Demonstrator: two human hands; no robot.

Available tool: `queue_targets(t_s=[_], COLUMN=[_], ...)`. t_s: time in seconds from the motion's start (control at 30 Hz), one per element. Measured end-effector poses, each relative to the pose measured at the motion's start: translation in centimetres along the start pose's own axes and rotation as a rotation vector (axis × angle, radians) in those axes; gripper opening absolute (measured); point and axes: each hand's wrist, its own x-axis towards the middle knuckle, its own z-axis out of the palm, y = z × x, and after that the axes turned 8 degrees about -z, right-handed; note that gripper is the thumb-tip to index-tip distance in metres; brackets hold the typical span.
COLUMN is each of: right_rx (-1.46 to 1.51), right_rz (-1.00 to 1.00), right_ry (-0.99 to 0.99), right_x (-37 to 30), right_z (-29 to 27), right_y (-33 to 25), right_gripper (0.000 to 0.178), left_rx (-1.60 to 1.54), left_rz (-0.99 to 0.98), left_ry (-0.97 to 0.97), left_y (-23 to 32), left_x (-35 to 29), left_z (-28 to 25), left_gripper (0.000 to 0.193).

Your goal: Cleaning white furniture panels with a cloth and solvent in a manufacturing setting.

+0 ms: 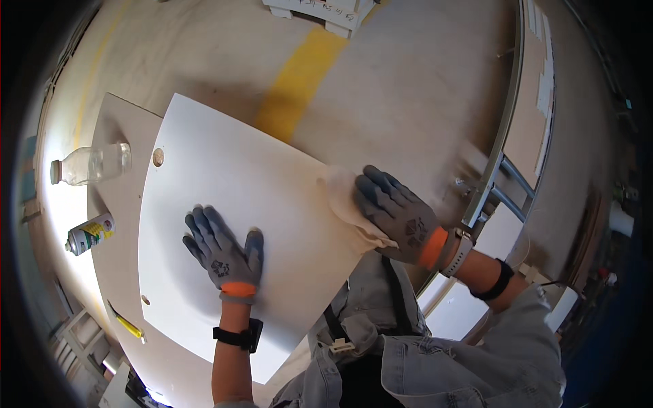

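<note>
A large white panel (235, 156) lies before me, with a round hole (158, 157) near its far left corner and a smaller hole (145, 299) near its left edge. My left hand (224, 251), in a grey glove with an orange cuff, rests flat on the panel, fingers spread, holding nothing. At the panel's right edge, my gloved right hand (401, 217) grips a pale cloth (345, 198). Part of the cloth drapes over that edge; the rest is hidden under my palm and fingers.
Beneath the panel is a worktable (115, 132). Along its left side are a clear capped bottle (92, 164), a spray can (91, 233) and a yellow-handled knife (127, 324). A metal-framed bench (513, 132) runs along the right. A white pallet-like object (316, 9) lies beyond on the floor.
</note>
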Motion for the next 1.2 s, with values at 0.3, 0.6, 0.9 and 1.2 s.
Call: queue_targets(t_s=[0.3,0.6,0.9,1.2], right_rx=[-0.187,-0.126,-0.018,1.701], right_rz=[-0.213,-0.170,-0.168,0.217], right_ry=[0.224,-0.005,0.057,0.398], right_x=[19.9,10.4,35.4,29.7], right_z=[3.1,0.4,1.9,-7.6], right_y=[3.3,0.7,0.4,9.1], right_gripper=[0.060,0.060,0.052,0.044], left_rx=[-0.084,-0.134,-0.182,-0.154], left_rz=[-0.055,-0.093,-0.125,-0.156], left_ry=[-0.073,-0.123,-0.178,-0.144], left_y=[1.1,-0.6,0.1,0.2], left_x=[1.4,0.6,1.0,1.4], left_z=[-0.6,-1.4,-1.4,-1.3], left_gripper=[0.082,0.089,0.089,0.087])
